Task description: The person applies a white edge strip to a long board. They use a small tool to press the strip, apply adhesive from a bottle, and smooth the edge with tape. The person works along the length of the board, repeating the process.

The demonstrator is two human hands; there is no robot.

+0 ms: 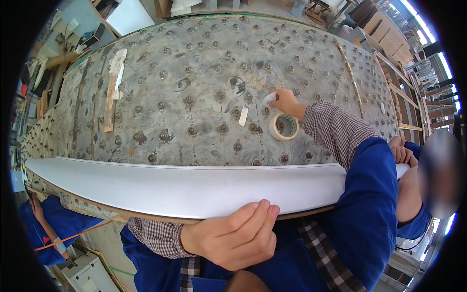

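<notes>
My right hand (287, 103) reaches out over the studded table (204, 78), its fingers closed on a small white wad (269, 99) that looks like paper or cloth. Just below that hand a roll of cream tape (284, 127) lies flat on the studs. A short white strip (243, 115) rests to the left of the roll. Along the near edge stretches a long white panel (194, 190). My left hand (238, 236) is held at its front edge with fingertips pinched together. What is between those fingertips, if anything, cannot be made out.
A worn wooden strip (111, 104) with white scraps lies at the table's left. Another person's hands (401, 152) are by the panel's right end. At lower left a person in blue (53, 228) stands close. Racks (411, 92) line the right side.
</notes>
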